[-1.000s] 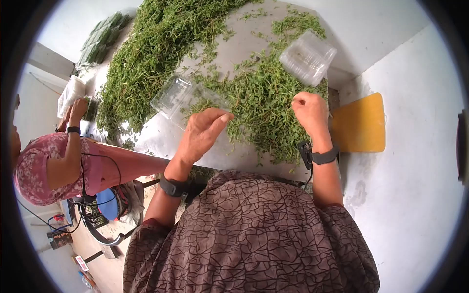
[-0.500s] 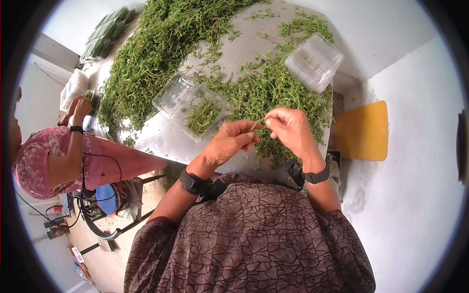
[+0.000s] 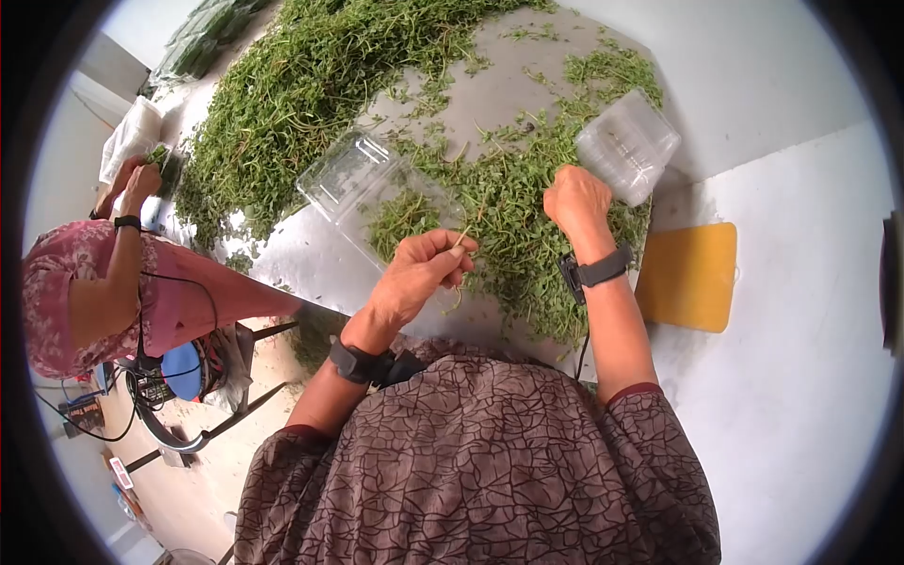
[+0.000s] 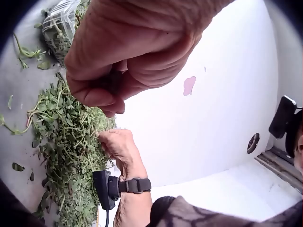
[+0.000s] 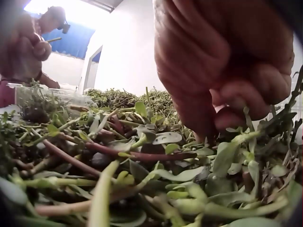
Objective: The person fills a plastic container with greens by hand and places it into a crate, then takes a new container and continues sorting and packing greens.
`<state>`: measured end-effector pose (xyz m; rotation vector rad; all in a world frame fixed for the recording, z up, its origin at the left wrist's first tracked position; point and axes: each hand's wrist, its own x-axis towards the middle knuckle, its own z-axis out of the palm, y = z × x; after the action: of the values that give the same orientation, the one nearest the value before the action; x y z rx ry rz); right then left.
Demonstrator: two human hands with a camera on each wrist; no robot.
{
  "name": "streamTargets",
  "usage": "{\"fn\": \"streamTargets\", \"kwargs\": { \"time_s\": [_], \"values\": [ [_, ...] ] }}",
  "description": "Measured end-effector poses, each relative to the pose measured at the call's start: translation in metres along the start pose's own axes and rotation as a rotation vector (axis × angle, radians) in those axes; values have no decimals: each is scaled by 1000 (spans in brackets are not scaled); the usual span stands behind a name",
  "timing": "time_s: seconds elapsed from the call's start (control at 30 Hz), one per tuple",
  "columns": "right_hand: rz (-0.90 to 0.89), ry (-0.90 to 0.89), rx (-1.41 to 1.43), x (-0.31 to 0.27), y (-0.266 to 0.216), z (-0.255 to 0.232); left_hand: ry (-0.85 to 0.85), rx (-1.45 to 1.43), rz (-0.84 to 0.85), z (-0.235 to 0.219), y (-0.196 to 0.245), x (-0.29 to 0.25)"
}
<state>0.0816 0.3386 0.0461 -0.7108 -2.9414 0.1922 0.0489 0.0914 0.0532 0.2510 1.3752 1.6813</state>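
In the head view the left hand (image 3: 419,273) pinches a thin stem (image 3: 462,237) between thumb and fingers, beside an open clear plastic box (image 3: 346,179) that holds some greens (image 3: 403,218). Across the near pile of green sprigs (image 3: 516,202), the right hand (image 3: 578,202) is lowered onto its right part. Seen from the right wrist, the right hand (image 5: 222,71) has curled fingers whose tips reach down into the leaves (image 5: 184,175); whether a sprig is pinched there is hidden.
Stacked clear boxes (image 3: 628,146) stand at the table's right edge. A larger heap of greens (image 3: 311,104) spreads at the back left, with filled packs (image 3: 202,42) beyond. Another person (image 3: 104,282) works at the left. A yellow board (image 3: 687,278) is right of the table.
The right hand has moved away from the left hand, forward and right onto the pile. The left hand has shifted slightly left, a stem still in its fingers.
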Motion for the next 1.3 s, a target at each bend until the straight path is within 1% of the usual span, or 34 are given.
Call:
{"fn": "streamTargets", "kwargs": {
  "time_s": [0.07, 0.13, 0.17, 0.2, 0.27, 0.3, 0.37, 0.43, 0.47, 0.53, 0.57, 0.6, 0.67, 0.7, 0.73, 0.77, 0.8, 0.87, 0.9, 0.97, 1.0, 1.07, 1.17, 1.3],
  "values": [
    [22, 19, 12, -6, -1, -8, 5, -16, -8, -2, -1, 1],
    [56, 100, 671, -17, 1, -19, -6, -34, -14, -3, -2, 4],
    [58, 4, 804, -20, 8, -19, -7, -38, -16, -2, -1, 6],
    [58, 1, 802, -25, 4, -29, -5, -50, -15, 1, 1, 8],
    [185, -166, 1057, -43, -14, -57, 1, -63, -15, 8, 4, 12],
    [165, -218, 1117, -50, -17, -58, -25, -85, -4, 12, 6, 14],
    [174, -256, 1165, -62, -28, -58, -49, -106, 0, 19, 4, 17],
    [172, -341, 1219, -73, -36, -53, -120, -159, -16, 25, -1, 19],
    [122, -278, 1241, -79, -41, -44, -123, -158, -20, 27, -2, 19],
    [42, -187, 1079, -88, -42, -24, -213, -240, -55, 33, -1, 17],
    [-5, -179, 941, -91, -43, -22, -197, -147, -47, 36, 5, 13],
    [-47, -235, 862, -92, -43, -25, -200, -147, -48, 33, 3, 13],
    [-64, -228, 928, -93, -43, -31, -198, -57, -46, 25, -2, 12],
    [-23, -197, 951, -90, -41, -34, -142, -74, -24, 25, -4, 11],
    [18, -166, 973, -86, -37, -37, -142, -73, -25, 24, -4, 10],
    [-2, -54, 936, -81, -28, -29, -107, -58, -56, 20, -3, 9],
    [10, 41, 690, -75, -25, -40, -73, -42, -87, 16, -3, 8],
    [-19, 164, 272, -64, -6, -32, -57, -45, -86, 16, -3, 5],
    [-20, 166, 270, -58, 2, -28, -38, -51, -88, 15, -3, 3],
    [-9, 274, 57, -49, 14, -20, -40, -60, -82, 14, -5, 1],
    [-10, 275, 55, -47, 17, -16, -42, -67, -78, 13, -6, 1],
    [30, 222, 8, -44, 22, -9, -43, -65, -70, 13, -7, 0],
    [23, 211, 2, -42, 23, -5, -41, -65, -66, 12, -9, -1],
    [72, 261, 52, -45, 23, -8, -41, -61, -68, 11, -11, -1]
  ]
}}
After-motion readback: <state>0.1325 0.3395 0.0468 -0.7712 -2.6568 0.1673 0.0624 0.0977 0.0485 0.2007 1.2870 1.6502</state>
